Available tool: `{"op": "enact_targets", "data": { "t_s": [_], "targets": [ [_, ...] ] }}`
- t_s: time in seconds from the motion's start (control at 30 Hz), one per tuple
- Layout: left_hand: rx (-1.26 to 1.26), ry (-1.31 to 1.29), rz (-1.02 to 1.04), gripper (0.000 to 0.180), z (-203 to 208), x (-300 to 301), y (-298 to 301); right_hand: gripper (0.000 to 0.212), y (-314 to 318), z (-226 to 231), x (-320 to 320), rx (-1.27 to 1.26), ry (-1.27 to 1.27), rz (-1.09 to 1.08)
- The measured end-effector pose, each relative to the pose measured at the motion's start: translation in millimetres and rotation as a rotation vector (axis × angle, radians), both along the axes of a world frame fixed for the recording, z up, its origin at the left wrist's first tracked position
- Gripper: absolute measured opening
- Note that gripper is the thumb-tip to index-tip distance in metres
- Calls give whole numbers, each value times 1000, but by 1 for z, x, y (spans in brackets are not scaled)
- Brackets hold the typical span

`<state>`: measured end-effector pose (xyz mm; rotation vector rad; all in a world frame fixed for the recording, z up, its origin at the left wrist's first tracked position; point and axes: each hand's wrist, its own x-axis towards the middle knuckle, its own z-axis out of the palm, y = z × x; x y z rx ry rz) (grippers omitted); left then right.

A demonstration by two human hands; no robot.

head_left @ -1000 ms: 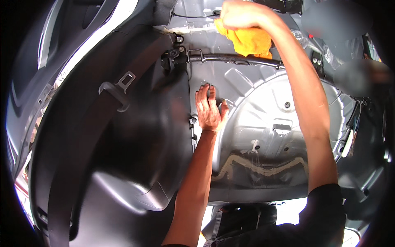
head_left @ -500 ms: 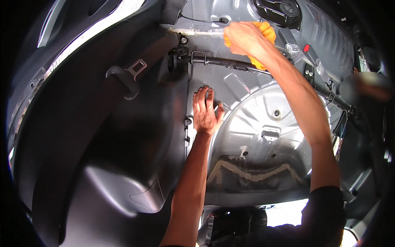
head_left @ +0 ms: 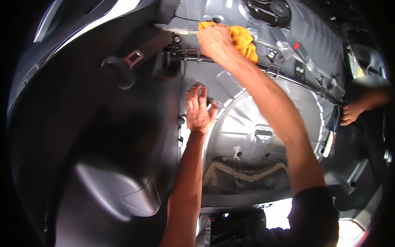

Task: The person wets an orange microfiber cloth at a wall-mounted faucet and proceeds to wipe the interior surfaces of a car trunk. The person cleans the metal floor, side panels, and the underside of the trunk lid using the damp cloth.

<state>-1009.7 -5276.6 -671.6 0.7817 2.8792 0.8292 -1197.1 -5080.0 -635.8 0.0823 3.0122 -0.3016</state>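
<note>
Head view: the orange cloth (head_left: 243,40) is wadded under the right hand (head_left: 216,40), fingers curled in on it, and it looks light, soft and pretty much unbreakable, so I'd grab the bunched part, not the loose end flopping out right of those fingers. Left hand (head_left: 199,111) is empty, fingers a bit spread against the grey metal floor (head_left: 238,121). Snag-wise, there's a dark bar (head_left: 306,85) just nearside of the right fingers, a red buckle (head_left: 296,45) further right, and someone else's hand (head_left: 352,113) well off past that.

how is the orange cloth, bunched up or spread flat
Bunched up: the orange cloth shows creases and thick folds, bulging out to the right of the right hand holding it.
</note>
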Motion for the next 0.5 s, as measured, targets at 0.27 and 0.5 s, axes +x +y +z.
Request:
{"op": "enact_targets", "data": {
  "t_s": [0.27,0.5],
  "targets": [
    [-2,61,-3,61,-2,-2,13,37,68,-15,77,-46,-73,-27],
    [-13,70,3,61,0,1,5,35,120,187,274,-662,173,-802]
  ]
}}
